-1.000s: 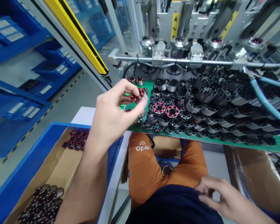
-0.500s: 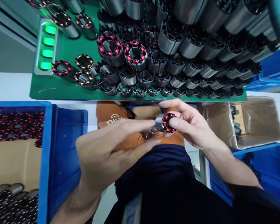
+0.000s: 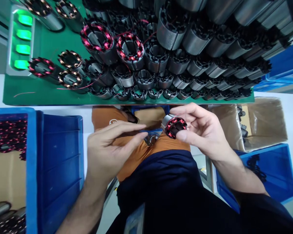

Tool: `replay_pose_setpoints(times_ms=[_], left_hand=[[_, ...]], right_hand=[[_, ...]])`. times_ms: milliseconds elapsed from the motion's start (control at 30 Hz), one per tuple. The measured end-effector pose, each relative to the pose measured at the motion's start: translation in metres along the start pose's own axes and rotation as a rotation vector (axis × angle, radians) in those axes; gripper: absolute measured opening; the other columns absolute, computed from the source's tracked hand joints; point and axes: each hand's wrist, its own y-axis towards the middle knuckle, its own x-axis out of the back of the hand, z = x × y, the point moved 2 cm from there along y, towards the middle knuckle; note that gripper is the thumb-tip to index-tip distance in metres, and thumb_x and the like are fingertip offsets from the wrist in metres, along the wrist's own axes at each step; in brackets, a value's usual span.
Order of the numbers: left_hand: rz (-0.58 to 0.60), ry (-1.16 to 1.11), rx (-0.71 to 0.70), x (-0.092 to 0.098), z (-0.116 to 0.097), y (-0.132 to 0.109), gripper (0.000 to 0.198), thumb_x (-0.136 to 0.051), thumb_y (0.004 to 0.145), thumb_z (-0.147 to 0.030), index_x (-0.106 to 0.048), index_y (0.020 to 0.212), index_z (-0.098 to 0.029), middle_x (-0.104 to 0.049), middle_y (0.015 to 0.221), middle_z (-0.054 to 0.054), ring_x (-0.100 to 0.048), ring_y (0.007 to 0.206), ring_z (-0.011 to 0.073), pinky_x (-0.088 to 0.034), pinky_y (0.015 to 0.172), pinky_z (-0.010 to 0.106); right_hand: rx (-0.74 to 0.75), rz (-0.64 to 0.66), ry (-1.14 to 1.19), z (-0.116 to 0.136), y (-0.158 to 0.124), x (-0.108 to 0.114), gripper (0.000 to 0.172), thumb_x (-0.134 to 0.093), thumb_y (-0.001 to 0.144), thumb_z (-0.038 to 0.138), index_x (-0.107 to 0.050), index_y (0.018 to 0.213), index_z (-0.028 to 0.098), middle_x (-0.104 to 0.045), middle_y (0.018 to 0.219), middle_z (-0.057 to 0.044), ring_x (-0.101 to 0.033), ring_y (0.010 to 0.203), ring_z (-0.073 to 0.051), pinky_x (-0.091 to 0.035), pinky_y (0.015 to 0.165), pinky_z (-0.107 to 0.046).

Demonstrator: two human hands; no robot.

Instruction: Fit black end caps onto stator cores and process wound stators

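Held in my right hand (image 3: 200,130) is a metal stator (image 3: 168,123) with red wire windings, its wound end turned toward the camera. The thumb presses at its lower rim and the fingers lie behind it. My left hand (image 3: 112,146) is to the left of the stator, apart from it, with thumb and fingers spread and nothing between them. Beyond both hands, rows of bare stators (image 3: 172,32) stand on a green board (image 3: 46,94). A few wound ones, red (image 3: 130,47) and copper-coloured (image 3: 70,79), stand toward its left.
At the left, a blue crate (image 3: 56,162) stands beside another blue crate (image 3: 31,169) holding wound stators. A lined box (image 3: 268,130) and a blue bin (image 3: 280,175) with dark parts are at the right. Green lights (image 3: 23,48) glow at the upper left.
My left hand has drawn back from the stator, leaving a gap. The stator in my right hand has turned to show more of its wound end. The view has shifted slightly.
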Motion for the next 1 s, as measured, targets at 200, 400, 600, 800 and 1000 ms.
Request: replay_pose_setpoints(times_ms=[200,400,600,800,1000], left_hand=[[-0.129,-0.174,-0.061,-0.008,-0.047,0.008,0.026,-0.103,0.095,-0.023,-0.093,0.112,-0.040,-0.092,0.111,-0.006,-0.087,0.100,0.0206,-0.072,0.092,0.042],[0.112,-0.424,0.276,-0.032,-0.015,0.007,0.026,-0.084,0.112,-0.047,-0.083,0.098,-0.026,-0.086,0.121,0.008,-0.085,0.103,0.0213,-0.074,0.076,0.031],[0.037,-0.475,0.351,-0.027,-0.003,0.013,0.015,-0.095,0.102,-0.045,-0.093,0.104,-0.030,-0.089,0.106,0.004,-0.086,0.097,0.0221,-0.075,0.077,0.032],[0.173,-0.372,0.150,-0.013,-0.039,0.026,0.010,-0.094,0.101,-0.024,-0.091,0.097,-0.033,-0.089,0.106,0.001,-0.084,0.107,0.0227,-0.072,0.101,0.038],[0.296,-0.380,0.297,-0.032,-0.004,0.009,0.026,-0.075,0.116,-0.047,-0.078,0.101,-0.025,-0.087,0.124,0.009,-0.083,0.103,0.0220,-0.070,0.082,0.033]], right_hand=[[0.047,-0.001,-0.008,-0.007,-0.001,-0.013,0.058,-0.116,0.085,0.032,-0.086,0.133,0.026,-0.094,0.117,-0.004,-0.092,0.105,-0.021,-0.078,0.098,-0.031],[0.040,-0.028,-0.022,-0.008,-0.006,-0.005,0.058,-0.109,0.093,0.048,-0.080,0.139,0.027,-0.092,0.120,-0.006,-0.092,0.108,-0.026,-0.079,0.096,-0.038],[0.003,0.000,-0.022,-0.007,-0.011,-0.001,0.061,-0.105,0.097,0.040,-0.073,0.148,0.030,-0.091,0.113,-0.003,-0.092,0.101,-0.023,-0.076,0.091,-0.032],[0.008,0.084,-0.062,-0.019,-0.009,-0.001,0.071,-0.110,0.093,0.040,-0.072,0.151,0.029,-0.090,0.114,-0.003,-0.090,0.104,-0.021,-0.073,0.093,-0.028],[-0.001,0.092,-0.037,-0.020,-0.013,0.007,0.070,-0.106,0.096,0.039,-0.069,0.154,0.027,-0.090,0.118,-0.004,-0.090,0.104,-0.021,-0.073,0.088,-0.027]])
